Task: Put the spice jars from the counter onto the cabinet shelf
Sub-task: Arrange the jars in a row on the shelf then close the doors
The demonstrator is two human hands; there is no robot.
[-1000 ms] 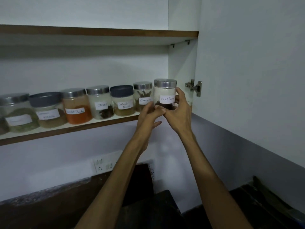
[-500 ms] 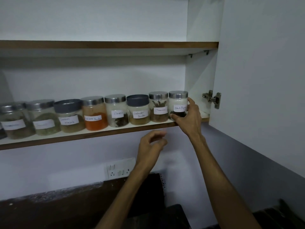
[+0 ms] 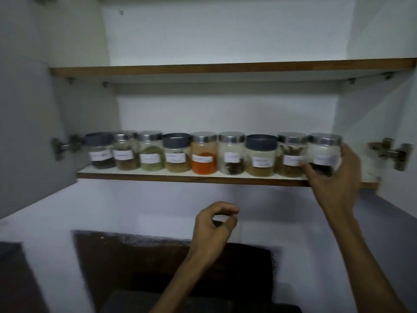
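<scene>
right hand (image 3: 334, 177) grip: end jar (image 3: 323, 154) | shelf (image 3: 158, 175): nine jars | left hand (image 3: 212, 224): curled, empty

the whole view is softened by motion blur, so the handwriting on the white labels (image 3: 292, 160) of the jars along the lower shelf (image 3: 180, 176) cannot be read. the right hand (image 3: 334, 177) covers the lower right side and base of the rightmost jar (image 3: 323, 152), and whether that jar's base rests on the shelf cannot be told. both forearms are cut off by the bottom edge, and the upper shelf (image 3: 225, 67) runs out past the right edge.
</scene>
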